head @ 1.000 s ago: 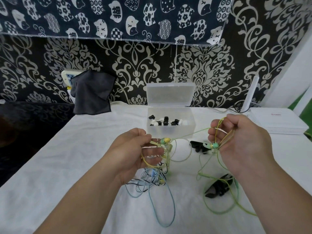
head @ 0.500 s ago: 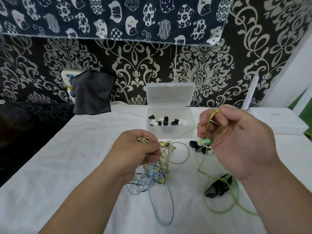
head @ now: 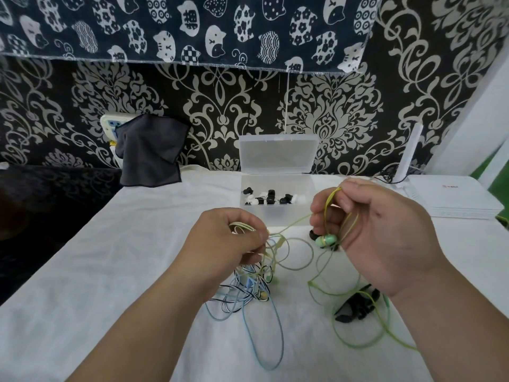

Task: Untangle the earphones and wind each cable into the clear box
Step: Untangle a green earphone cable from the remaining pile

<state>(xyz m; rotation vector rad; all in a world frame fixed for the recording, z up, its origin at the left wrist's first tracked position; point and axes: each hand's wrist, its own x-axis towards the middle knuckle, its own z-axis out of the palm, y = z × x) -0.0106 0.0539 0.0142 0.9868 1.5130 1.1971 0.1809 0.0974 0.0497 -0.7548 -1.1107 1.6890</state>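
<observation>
My left fingers (head: 252, 239) pinch yellowish tangle (head: 271, 249); right fingers (head: 321, 216) curl round green cable (head: 330, 201) loops. Best: draw apart slowly, feed slack, avoid tightening knot.

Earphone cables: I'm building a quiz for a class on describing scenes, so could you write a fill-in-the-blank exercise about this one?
1. The clear box at the back of the table has its lid ____.
2. The green earbud hangs on the green cable held by the ____ hand.
3. Below the left hand, which pinches the tangled cables, the long cable loop on the table is ____.

Missing words: open; right; blue.
</observation>
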